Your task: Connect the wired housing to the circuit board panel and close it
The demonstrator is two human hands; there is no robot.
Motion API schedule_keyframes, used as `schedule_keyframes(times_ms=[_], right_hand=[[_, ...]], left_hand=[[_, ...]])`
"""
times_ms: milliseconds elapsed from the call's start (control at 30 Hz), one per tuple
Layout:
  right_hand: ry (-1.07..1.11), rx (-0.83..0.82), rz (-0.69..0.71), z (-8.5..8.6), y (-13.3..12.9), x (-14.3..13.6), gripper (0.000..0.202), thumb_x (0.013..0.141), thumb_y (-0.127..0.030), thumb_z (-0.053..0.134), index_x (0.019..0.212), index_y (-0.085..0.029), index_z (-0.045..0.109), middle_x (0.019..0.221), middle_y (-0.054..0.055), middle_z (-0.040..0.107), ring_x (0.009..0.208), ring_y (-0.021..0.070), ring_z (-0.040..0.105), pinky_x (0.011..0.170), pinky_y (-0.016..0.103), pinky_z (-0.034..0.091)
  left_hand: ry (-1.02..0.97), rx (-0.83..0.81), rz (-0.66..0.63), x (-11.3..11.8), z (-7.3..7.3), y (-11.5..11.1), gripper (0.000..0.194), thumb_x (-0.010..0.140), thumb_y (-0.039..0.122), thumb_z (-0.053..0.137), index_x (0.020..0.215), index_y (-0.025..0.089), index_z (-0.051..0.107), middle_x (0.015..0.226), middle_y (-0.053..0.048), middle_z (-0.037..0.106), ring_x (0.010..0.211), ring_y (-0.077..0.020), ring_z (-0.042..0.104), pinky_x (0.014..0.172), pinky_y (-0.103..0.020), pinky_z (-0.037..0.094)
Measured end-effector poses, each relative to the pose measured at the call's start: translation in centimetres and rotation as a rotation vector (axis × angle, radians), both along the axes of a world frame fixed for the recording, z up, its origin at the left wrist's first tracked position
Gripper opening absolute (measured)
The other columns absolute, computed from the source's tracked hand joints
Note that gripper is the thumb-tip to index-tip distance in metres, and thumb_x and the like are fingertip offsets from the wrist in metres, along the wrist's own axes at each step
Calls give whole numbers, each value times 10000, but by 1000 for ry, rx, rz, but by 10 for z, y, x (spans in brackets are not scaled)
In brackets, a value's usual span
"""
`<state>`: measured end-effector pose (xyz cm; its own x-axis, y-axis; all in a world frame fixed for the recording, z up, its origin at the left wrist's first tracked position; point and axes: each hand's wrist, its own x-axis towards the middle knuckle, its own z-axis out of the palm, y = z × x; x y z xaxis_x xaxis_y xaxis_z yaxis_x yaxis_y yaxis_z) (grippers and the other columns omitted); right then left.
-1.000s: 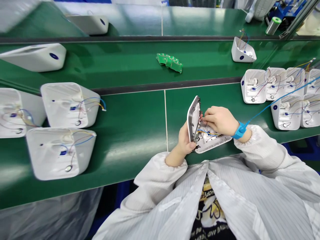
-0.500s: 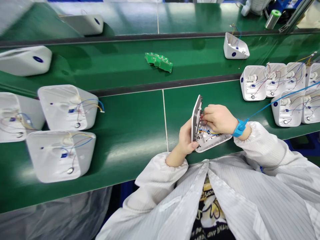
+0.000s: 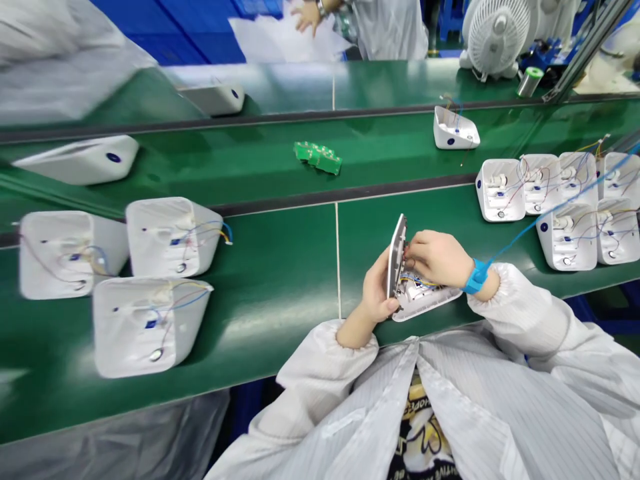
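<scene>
The left hand (image 3: 381,293) grips a flat cover (image 3: 397,263) upright by its edge, fingers closed round it. The right hand (image 3: 437,257) pinches at the wires (image 3: 417,281) between the cover and the open white shell (image 3: 425,297) lying on the green surface (image 3: 280,293). It would help to keep the cover steady and the wires slack. Left of the hands sit three wired shells (image 3: 173,237); right, a cluster more (image 3: 550,200). Beyond lies a green circuit board (image 3: 318,157).
</scene>
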<state>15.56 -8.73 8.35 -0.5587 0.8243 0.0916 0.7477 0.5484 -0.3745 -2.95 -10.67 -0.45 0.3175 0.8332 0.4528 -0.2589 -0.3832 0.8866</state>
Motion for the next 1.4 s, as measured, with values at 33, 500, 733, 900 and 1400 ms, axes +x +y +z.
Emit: schedule_keyframes(times_ms=[33, 500, 733, 900, 1400], right_hand=[[74, -35, -2, 2, -1, 3, 236, 989, -237, 526, 899, -144, 723, 954, 94, 679, 879, 197, 589, 751, 309, 419], [351, -600, 39, 15, 0, 18, 116, 846, -268, 721, 829, -161, 763, 838, 25, 640, 734, 129, 585, 681, 251, 451], [377, -798, -10, 19, 8, 23, 132, 799, -201, 726, 903, -162, 798, 798, 18, 727, 714, 135, 632, 672, 242, 477], [129, -551, 47, 23, 6, 15, 49, 800, -141, 738, 779, -166, 774, 647, -18, 673, 593, 109, 570, 578, 232, 383], [345, -556, -56, 17, -5, 26, 110, 822, -133, 713, 914, -159, 770, 845, 25, 724, 738, 128, 648, 689, 243, 487]], left_hand=[[-1, 12, -11, 0, 1, 1, 990, 717, 798, 647, 1466, 177, 465, 1419, -184, 572, 1303, -378, 561, 1119, -497, 456], [24, 42, -113, -2, -4, 7, 1022, 698, 763, 700, 1485, 162, 447, 1423, -199, 567, 1279, -390, 573, 1117, -521, 433], [7, 39, -137, -1, -4, 8, 1024, 682, 739, 735, 1484, 172, 447, 1447, -203, 546, 1308, -392, 554, 1143, -523, 412], [-44, 14, -168, 1, -1, 8, 985, 702, 720, 731, 1485, 192, 447, 1451, -192, 539, 1304, -377, 558, 1143, -517, 419], [-48, 21, -169, -1, 0, 7, 949, 692, 696, 751, 1453, 200, 476, 1386, -177, 589, 1262, -354, 592, 1114, -480, 458]])
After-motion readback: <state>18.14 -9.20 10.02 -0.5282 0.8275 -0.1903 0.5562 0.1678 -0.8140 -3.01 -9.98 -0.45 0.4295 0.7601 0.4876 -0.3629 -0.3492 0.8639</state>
